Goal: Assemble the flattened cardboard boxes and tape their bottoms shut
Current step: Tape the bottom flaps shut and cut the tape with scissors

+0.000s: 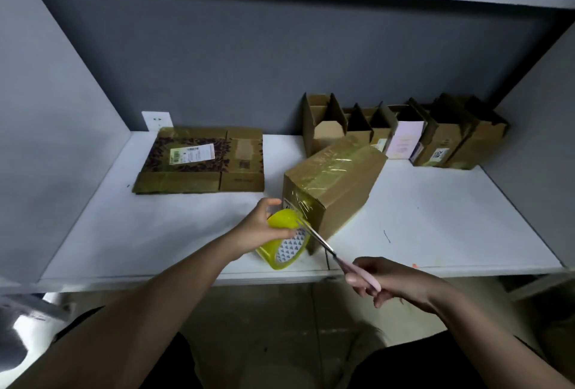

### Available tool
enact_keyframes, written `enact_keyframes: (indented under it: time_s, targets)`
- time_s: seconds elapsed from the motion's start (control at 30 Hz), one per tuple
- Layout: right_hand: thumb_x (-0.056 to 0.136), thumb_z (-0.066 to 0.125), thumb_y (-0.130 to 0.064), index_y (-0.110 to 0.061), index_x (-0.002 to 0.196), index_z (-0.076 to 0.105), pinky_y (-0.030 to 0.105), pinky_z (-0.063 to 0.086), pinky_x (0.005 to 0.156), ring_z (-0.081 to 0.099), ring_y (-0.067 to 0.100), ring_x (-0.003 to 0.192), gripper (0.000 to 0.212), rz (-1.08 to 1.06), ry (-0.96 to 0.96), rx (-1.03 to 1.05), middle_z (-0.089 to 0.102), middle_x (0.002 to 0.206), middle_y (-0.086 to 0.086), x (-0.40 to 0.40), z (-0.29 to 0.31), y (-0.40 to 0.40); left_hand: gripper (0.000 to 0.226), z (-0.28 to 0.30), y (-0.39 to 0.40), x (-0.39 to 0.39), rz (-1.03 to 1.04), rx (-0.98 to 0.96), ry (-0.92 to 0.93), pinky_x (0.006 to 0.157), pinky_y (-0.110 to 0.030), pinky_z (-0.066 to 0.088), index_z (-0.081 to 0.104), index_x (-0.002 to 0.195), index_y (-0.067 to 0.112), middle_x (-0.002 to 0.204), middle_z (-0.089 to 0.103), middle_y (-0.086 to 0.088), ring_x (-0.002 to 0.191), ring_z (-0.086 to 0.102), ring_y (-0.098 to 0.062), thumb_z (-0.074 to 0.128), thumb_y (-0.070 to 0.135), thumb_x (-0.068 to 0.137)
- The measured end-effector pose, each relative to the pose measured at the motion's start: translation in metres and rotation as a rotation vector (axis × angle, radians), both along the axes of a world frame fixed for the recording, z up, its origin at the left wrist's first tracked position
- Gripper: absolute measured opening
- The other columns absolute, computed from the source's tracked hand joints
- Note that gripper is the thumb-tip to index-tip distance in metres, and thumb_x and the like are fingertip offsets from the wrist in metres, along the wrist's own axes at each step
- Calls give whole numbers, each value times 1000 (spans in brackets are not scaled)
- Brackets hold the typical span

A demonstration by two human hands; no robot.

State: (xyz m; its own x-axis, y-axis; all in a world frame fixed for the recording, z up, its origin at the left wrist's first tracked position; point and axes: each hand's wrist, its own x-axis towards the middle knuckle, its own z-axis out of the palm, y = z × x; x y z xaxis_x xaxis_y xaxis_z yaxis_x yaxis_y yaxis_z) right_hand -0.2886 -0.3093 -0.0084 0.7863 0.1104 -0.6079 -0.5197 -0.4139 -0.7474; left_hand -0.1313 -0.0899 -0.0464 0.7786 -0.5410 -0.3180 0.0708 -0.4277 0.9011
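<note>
An assembled brown cardboard box (334,183) lies upside down in the middle of the white table, with clear tape across its bottom and down its near end. My left hand (263,228) grips a yellow tape roll (284,241) just in front of that end. My right hand (385,281) holds pink-handled scissors (323,244); their blades reach the stretch of tape between roll and box. A flattened box (202,160) with a shipping label lies at the back left.
Several assembled open boxes (404,132) stand in a row along the grey back wall at the right. The white table (435,220) has grey side panels left and right, and its front edge runs just under my hands.
</note>
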Motion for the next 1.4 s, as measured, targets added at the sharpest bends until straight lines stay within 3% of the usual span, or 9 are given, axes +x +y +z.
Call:
enact_keyframes:
  time_s: [0.07, 0.17, 0.27, 0.33, 0.53, 0.7, 0.83, 1.1, 1.4]
  targets:
    - [70, 59, -68, -17, 126, 55, 19, 45, 65, 47, 10, 70, 76, 31, 13, -32, 53, 72, -8, 0, 0, -1, 62, 1, 0, -5, 36, -41, 33, 73, -16, 49, 40, 130, 22, 115, 53, 4, 94, 57, -4, 76, 21, 80]
    - [71, 57, -69, -6, 132, 47, 17, 43, 64, 44, 12, 71, 89, 56, 16, -40, 51, 71, -8, -1, 0, -8, 42, 6, -3, -5, 105, -41, 27, 77, -22, 48, 51, 124, 21, 116, 56, 0, 95, 58, -10, 67, 33, 87]
    - [78, 55, -67, -3, 116, 54, 17, 44, 64, 46, 9, 67, 74, 21, 34, -27, 52, 72, -7, 4, 0, -13, 28, 8, 1, 5, 136, 1, 16, 83, -30, 49, 57, 116, 20, 114, 62, -9, 95, 62, -20, 60, 34, 92]
    - [78, 54, -69, -13, 97, 53, 19, 44, 66, 45, 9, 66, 60, 33, 43, -48, 52, 71, -7, 8, 2, -13, 28, 9, 4, 10, 123, 6, 50, 80, -32, 52, 56, 117, 20, 109, 65, -10, 90, 65, -22, 61, 30, 91]
    - [73, 56, -73, -17, 82, 50, 22, 45, 70, 45, 10, 63, 57, 43, 46, -47, 53, 72, -3, 19, 0, -18, 28, 15, -2, 16, 35, 10, 70, 68, -22, 49, 56, 123, 14, 112, 59, -7, 85, 60, -14, 55, 21, 95]
    - [69, 55, -75, -12, 97, 57, 19, 45, 66, 44, 11, 64, 69, 54, 66, -68, 52, 74, -1, 28, -4, -17, 19, 18, -3, 21, -7, 27, 110, 63, -22, 50, 59, 114, 18, 103, 60, -1, 83, 60, -14, 51, 20, 97]
    - [72, 53, -74, -15, 86, 50, 20, 46, 69, 45, 14, 66, 61, 56, 44, -55, 53, 74, 0, 39, -8, -12, 15, 17, -1, 25, 7, 22, 106, 64, -23, 50, 62, 107, 18, 104, 62, -5, 82, 62, -17, 52, 21, 96]
    - [60, 58, -73, -13, 78, 47, 22, 40, 64, 43, 12, 61, 64, 32, -39, -38, 51, 67, 0, 59, -6, 3, 18, 14, -1, 28, -1, 31, 74, 70, -26, 51, 62, 110, 16, 104, 63, -7, 84, 64, -20, 54, 23, 95]
    - [83, 67, -45, -17, 62, 49, 21, 32, 55, 38, 11, 53, 39, -31, -134, -70, 48, 57, 1, 65, -9, 1, 17, 15, -1, 29, -5, 42, 74, 68, -26, 51, 61, 108, 17, 104, 63, -8, 83, 64, -21, 54, 23, 94]
